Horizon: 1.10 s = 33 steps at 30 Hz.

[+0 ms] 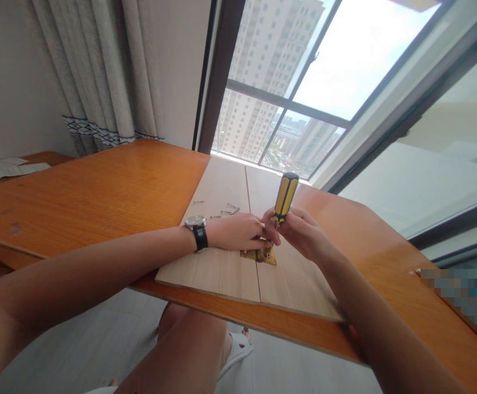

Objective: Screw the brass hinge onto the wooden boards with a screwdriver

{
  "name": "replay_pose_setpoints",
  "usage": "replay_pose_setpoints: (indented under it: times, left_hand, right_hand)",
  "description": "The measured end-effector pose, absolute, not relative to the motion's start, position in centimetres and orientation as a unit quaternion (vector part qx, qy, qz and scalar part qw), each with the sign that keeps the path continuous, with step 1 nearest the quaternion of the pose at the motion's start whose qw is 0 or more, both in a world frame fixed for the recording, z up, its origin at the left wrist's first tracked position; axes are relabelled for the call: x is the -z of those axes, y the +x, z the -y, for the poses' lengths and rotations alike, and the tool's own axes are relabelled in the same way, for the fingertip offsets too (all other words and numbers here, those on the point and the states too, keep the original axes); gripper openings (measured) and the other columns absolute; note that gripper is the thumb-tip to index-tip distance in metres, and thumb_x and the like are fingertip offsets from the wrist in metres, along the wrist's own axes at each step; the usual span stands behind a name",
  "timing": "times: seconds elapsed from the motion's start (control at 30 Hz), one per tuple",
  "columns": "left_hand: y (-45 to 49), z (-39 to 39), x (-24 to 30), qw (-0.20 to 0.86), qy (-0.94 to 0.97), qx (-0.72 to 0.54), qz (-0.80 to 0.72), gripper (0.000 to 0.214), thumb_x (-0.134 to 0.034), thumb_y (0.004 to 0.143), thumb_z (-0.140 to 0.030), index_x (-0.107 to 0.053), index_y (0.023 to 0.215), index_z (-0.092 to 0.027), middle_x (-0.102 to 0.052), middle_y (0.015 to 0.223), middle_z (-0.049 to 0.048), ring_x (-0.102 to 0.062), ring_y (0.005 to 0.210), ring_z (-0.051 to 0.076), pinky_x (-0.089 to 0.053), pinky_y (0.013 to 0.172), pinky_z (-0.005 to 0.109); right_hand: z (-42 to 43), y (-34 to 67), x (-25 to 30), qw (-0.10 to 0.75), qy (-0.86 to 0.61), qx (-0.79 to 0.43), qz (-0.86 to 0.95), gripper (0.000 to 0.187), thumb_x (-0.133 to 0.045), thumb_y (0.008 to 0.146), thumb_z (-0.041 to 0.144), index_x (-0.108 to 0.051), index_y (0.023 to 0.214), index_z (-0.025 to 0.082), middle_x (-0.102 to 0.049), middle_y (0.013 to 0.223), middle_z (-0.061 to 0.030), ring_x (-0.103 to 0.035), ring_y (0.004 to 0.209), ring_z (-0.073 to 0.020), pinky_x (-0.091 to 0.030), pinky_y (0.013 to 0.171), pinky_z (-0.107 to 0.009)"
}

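The right hand [302, 232] is closed around a screwdriver [285, 197] above the brass hinge [268, 255] across two boards [217, 262], the half-curled left hand [236, 231] just beside it.

My right hand [302, 232] wraps around the yellow-and-black screwdriver [285, 197], so I can't see its tip, and my left hand [236, 231] blocks part of the brass hinge [263, 255]. The little metal bits [228, 210] are too small to tell screws from nails, and that blob [460, 293] at the right edge is pixelated, no clue what it is.
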<state>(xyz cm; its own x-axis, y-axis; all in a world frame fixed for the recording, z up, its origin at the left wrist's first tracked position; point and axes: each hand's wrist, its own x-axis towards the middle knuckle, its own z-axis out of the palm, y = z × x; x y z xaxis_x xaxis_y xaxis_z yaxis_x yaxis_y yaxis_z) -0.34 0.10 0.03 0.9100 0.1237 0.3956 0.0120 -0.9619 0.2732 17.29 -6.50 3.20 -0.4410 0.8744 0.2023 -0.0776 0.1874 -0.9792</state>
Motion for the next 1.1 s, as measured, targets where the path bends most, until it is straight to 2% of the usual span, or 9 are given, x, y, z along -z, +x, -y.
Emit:
replay_pose_setpoints:
  times: [0.57, 0.7, 1.1]
  left_hand:
    - [-0.35, 0.04, -0.08, 0.17, 0.963, -0.202, -0.047, 0.024, -0.053, 0.1, -0.023, -0.076, 0.098, -0.017, -0.076, 0.102, 0.0051, -0.069, 0.096, 0.015, -0.05, 0.096, 0.024]
    - [-0.31, 0.03, -0.12, 0.161, 0.966, -0.196, -0.05, 0.026, -0.052, 0.101, -0.025, -0.076, 0.097, -0.016, -0.076, 0.1, 0.0065, -0.07, 0.1, 0.016, -0.049, 0.099, 0.025]
    - [-0.28, -0.06, 0.05, 0.126, 0.97, -0.201, -0.047, 0.027, -0.051, 0.101, -0.026, -0.077, 0.099, -0.018, -0.075, 0.104, 0.0066, -0.069, 0.101, 0.016, -0.049, 0.101, 0.025]
  right_hand:
    - [6.59, 17.03, -3.4, 0.429, -0.309, -0.54, 0.655, 0.038, -0.068, 0.087, 0.051, -0.073, 0.094, 0.014, -0.064, 0.061, -0.0009, -0.057, 0.057, -0.0116, -0.046, 0.056, -0.024]
    - [6.56, 17.08, -3.37, 0.427, -0.315, -0.538, 0.655, 0.04, -0.068, 0.086, 0.053, -0.072, 0.087, 0.013, -0.063, 0.06, -0.0011, -0.056, 0.055, -0.0112, -0.045, 0.055, -0.023]
    - [6.72, 16.97, -3.45, 0.43, -0.322, -0.536, 0.651, 0.042, -0.069, 0.084, 0.054, -0.071, 0.089, 0.013, -0.062, 0.06, -0.0011, -0.056, 0.055, -0.0126, -0.044, 0.054, -0.025]
